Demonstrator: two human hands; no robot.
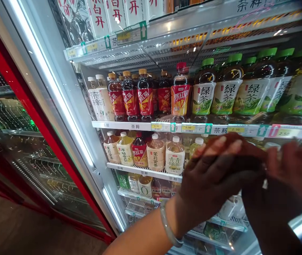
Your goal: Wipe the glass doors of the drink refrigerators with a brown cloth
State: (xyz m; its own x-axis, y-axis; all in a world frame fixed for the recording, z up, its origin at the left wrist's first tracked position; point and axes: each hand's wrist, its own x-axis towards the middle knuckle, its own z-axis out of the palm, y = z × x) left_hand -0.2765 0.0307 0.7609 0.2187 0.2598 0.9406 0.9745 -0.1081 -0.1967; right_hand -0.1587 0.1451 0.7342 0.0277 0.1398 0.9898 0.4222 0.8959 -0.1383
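Observation:
My left hand (206,180), with a pale bangle (168,225) on its wrist, is raised in front of the cooler shelves. Its fingers are stretched out toward the upper right. Beside it, my right hand (278,187) has its fingers spread and is partly blurred. The two hands overlap or touch in the middle, and both are in shadow. I make out no bottle in either. Behind them are green tea bottles with green caps (224,88) and, lower down, a white-capped bottle (175,156).
Red-labelled tea bottles (145,95) line the upper shelf. A price rail (193,128) runs along its front edge. White cartons (114,14) stand higher up. At left are the lit cooler frame (58,88) and a red door edge (34,117). Lower shelves hold more drinks.

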